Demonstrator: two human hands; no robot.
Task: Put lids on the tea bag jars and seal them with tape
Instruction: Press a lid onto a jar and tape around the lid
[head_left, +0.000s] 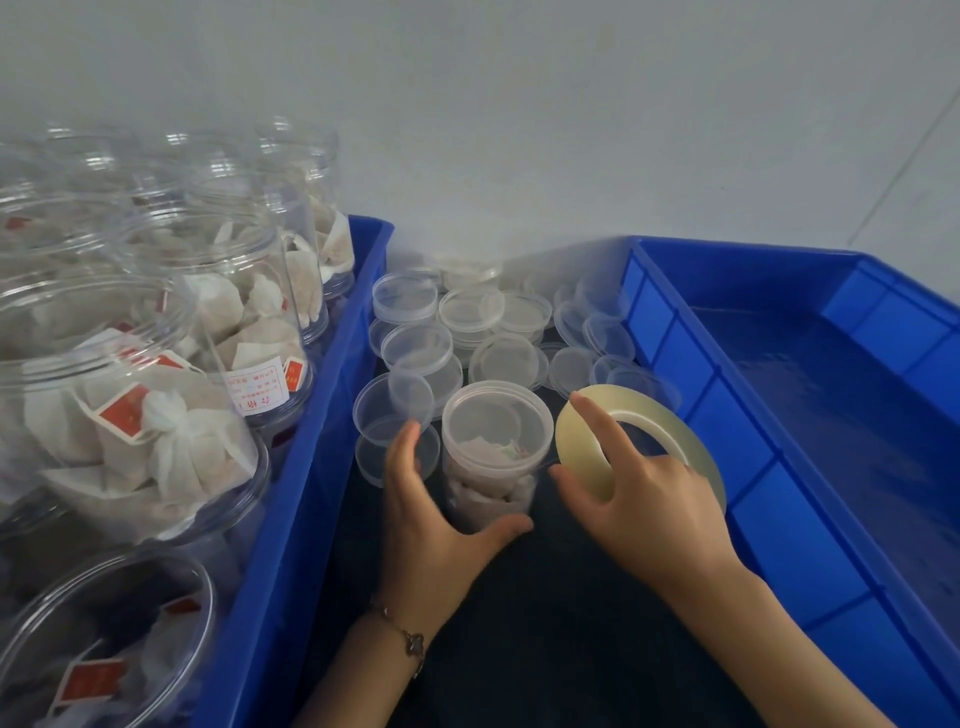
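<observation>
1. My left hand (431, 514) grips the lidded jar (493, 452); my right hand (639, 493) holds the tape roll (587, 447) just right of it.
2. Step: sealing. Next, I judge, needs the tape end laid across the lid seam.

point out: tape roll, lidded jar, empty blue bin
tape roll (582, 447): head view, on its outer band.
lidded jar (496, 415): head view, on its lid's top.
empty blue bin (852, 395): head view, on its bare floor.
</observation>
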